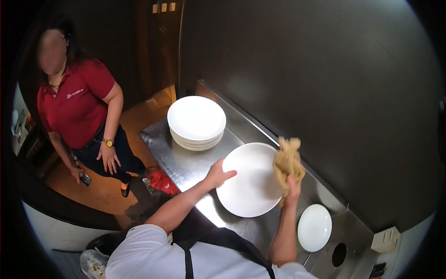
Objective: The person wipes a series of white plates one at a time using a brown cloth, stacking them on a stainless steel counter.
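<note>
A large round white plate (249, 188) is held up in front of me over the stainless steel counter (195, 167). My left hand (220, 173) grips its left rim, with the thumb on the upper face. At the plate's right edge, my right hand (293, 190) holds a bunched tan cloth (288, 160) that covers part of the rim. Beyond the held plate stands a stack of several white plates (197, 120). A smaller white plate (314, 227) lies on the steel surface to the right of my right forearm.
A person in a red shirt (83, 101) stands at the left beyond the counter, holding a phone (85, 178). A red bag (163, 181) is on the floor by the counter. A dark wall (313, 87) borders the back. The steel surface has a round hole (339, 255) at right.
</note>
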Motion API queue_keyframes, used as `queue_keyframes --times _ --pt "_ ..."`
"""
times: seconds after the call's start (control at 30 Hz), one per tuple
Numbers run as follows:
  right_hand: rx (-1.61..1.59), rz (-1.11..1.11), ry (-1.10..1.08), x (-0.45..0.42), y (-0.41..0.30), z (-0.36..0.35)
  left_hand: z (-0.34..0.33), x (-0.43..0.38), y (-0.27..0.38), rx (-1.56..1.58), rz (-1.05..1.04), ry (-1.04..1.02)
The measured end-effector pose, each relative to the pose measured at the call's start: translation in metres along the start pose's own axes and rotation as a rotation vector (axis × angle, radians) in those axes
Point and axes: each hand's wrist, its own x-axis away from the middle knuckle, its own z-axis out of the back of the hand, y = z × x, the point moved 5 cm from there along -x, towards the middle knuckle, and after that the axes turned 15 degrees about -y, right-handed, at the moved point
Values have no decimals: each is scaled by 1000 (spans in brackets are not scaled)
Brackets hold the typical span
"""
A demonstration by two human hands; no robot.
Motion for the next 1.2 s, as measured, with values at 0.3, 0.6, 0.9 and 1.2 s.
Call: queue_keyframes --times 0.3,0.6,0.9,1.2 --pt "239 -115 -198 -26 107 -65 -32 24 50 720 0 54" --pt "638 462 -396 -29 -63 -159 44 34 20 557 -261 185" --pt "720 213 -311 -38 92 -127 23 41 43 517 -105 93" --pt "-172 103 -207 -16 15 -70 111 15 134 -321 -186 561"
